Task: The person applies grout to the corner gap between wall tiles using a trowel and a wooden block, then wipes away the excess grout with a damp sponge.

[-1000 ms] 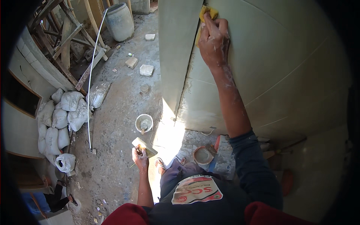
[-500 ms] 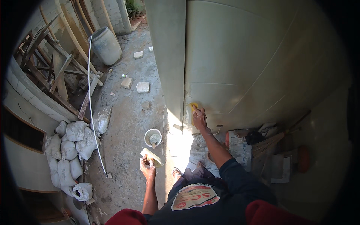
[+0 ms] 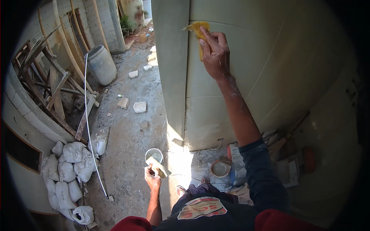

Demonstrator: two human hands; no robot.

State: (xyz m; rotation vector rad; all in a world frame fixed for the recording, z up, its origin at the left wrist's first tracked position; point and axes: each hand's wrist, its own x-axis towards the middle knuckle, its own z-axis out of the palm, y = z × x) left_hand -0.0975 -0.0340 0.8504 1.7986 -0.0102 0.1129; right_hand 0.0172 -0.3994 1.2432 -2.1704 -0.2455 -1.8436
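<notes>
My right hand (image 3: 216, 54) is raised up the grey plastered wall (image 3: 231, 81), gripping a soft yellow sponge (image 3: 200, 27) with a ragged edge. The sponge lies at the upright seam beside a grey pillar (image 3: 173, 50). Low on the left, my left hand (image 3: 152, 178) is closed around the handle of a pale plastering float (image 3: 160, 168), its flat face turned away from the palm. Behind the float stands a white bucket (image 3: 147, 154), which it partly covers; something greyish is inside. Whitish smears mark both hands.
Stacked white sacks (image 3: 66, 171) line the left side, with a long white pipe (image 3: 90, 134) leaning beside them. Farther off are a plastic drum (image 3: 101, 65), piled timber (image 3: 58, 84) and loose blocks (image 3: 140, 107). A round basin (image 3: 220, 168) sits near the wall's foot.
My right hand has moved up the wall with the sponge, from near its lower part to far higher along the seam. The left hand still holds the float near the bucket. The view has tilted up.
</notes>
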